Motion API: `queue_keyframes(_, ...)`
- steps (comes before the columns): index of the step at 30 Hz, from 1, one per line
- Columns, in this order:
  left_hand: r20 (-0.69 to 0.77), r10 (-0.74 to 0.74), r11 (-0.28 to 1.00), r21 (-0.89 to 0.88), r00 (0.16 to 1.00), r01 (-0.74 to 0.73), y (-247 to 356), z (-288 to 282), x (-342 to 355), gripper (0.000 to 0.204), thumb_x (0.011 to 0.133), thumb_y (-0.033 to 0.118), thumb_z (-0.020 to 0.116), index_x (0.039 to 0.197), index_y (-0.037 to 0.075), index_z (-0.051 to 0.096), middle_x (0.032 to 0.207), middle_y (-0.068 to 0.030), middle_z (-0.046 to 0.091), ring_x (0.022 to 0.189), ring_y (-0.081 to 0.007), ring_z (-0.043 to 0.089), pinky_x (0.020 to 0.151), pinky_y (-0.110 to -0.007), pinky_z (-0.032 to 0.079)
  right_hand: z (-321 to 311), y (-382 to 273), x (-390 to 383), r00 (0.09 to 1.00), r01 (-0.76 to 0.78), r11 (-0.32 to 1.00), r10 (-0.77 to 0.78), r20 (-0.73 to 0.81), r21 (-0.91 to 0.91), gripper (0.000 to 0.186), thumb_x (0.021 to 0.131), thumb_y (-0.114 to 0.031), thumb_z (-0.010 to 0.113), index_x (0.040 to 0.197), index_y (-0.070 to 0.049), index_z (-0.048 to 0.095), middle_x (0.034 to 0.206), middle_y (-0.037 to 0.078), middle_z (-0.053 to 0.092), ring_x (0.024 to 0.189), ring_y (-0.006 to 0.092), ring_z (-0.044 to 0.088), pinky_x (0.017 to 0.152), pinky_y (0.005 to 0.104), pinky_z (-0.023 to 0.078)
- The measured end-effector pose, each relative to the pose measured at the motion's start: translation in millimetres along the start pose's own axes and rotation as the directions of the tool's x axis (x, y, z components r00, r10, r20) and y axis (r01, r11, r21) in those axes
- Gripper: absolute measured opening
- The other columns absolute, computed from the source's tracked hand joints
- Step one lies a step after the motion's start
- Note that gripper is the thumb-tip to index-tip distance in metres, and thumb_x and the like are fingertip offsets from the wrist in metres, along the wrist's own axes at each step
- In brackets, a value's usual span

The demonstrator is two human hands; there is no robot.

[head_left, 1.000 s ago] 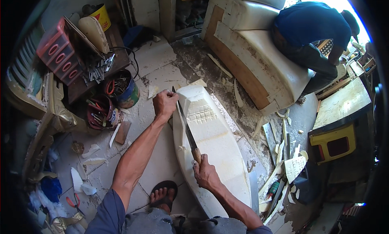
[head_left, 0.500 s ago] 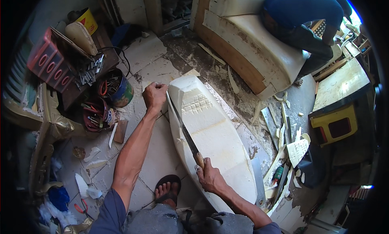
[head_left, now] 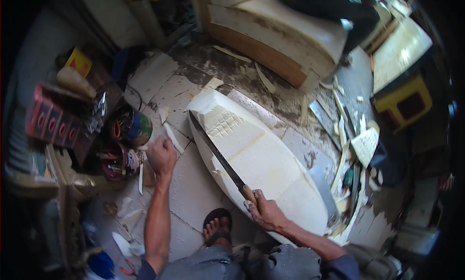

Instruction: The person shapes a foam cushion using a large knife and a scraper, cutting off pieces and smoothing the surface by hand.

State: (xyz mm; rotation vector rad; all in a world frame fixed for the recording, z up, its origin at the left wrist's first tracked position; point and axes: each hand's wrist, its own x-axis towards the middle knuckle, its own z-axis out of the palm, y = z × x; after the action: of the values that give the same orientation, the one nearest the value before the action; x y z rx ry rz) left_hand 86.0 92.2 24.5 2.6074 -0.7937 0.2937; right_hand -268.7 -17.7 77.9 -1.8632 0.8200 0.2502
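Observation:
A long-bladed knife (head_left: 217, 152) with a wooden handle is gripped in my right hand (head_left: 265, 210). Its dark blade lies flat along the left side of a long white foam block (head_left: 261, 168), pointing toward the far end. Crossed grooves mark the block's top near that end. My left hand (head_left: 162, 156) is closed, off to the left of the block, beside the tool buckets. A thin white foam strip (head_left: 174, 138) sticks out by its fingers and seems to be held; motion blur softens the grip.
Tool-filled buckets (head_left: 128, 125) and a red drawer box (head_left: 52, 117) stand at left. Foam offcuts (head_left: 365, 146) and a metal straightedge (head_left: 322, 190) lie right of the block. A large cream padded piece (head_left: 286, 32) stands beyond, with another person's dark-clad leg (head_left: 356, 25) by it.
My left hand has drawn back from the block's far left edge toward the buckets, with the thin strip coming away. The knife blade stays along the block's side. The whole view has shifted.

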Motion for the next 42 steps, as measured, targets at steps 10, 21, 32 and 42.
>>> queue_keyframes(10,0.420,-0.062,0.765,-0.562,0.905,0.313,88.6,8.4,-87.5,0.019,0.095,0.017,0.070,0.102,0.000,0.072,0.088,-0.0123,0.074,0.078,-0.0217,0.072,0.075,-0.036,0.056,-23.8,17.2,-50.4,0.997,-0.057,0.997,0.059,0.056,-0.044,0.042,0.105,-0.030,0.053,0.132,0.000,0.041,0.071,0.031,0.064,0.069,0.0539,0.066,0.065,0.0605,0.051)
queue_keyframes(21,0.485,-0.111,0.796,-0.479,0.867,0.369,90.7,15.4,-80.1,0.023,0.097,0.021,0.070,0.100,-0.001,0.072,0.080,-0.0052,0.070,0.073,-0.0146,0.062,0.071,-0.031,0.052,-9.8,-2.3,5.9,0.998,-0.013,1.000,0.015,0.061,-0.029,0.042,0.103,-0.027,0.054,0.131,0.001,0.040,0.071,0.032,0.064,0.071,0.0562,0.065,0.067,0.0620,0.051)
queue_keyframes(32,0.197,-0.232,0.787,-0.537,0.953,0.303,21.5,47.2,-55.7,0.023,0.101,0.020,0.062,0.102,-0.002,0.065,0.079,-0.0131,0.069,0.069,-0.0215,0.066,0.068,-0.038,0.053,-40.1,45.0,-93.4,0.929,-0.054,0.985,0.109,0.355,-0.162,0.052,0.103,-0.034,0.055,0.137,0.004,0.044,0.073,0.030,0.066,0.069,0.0495,0.068,0.066,0.0562,0.054)
queue_keyframes(42,0.423,0.226,0.229,-0.899,0.877,0.375,126.1,-36.1,-77.1,0.028,0.099,0.006,0.058,0.126,-0.001,0.058,0.102,-0.0096,0.068,0.099,-0.0184,0.068,0.089,-0.033,0.056,-112.2,175.0,-169.8,0.464,-0.404,0.896,0.375,-0.802,0.185,0.040,0.102,-0.026,0.061,0.135,-0.003,0.058,0.084,0.021,0.070,0.072,0.0305,0.068,0.069,0.0460,0.053)
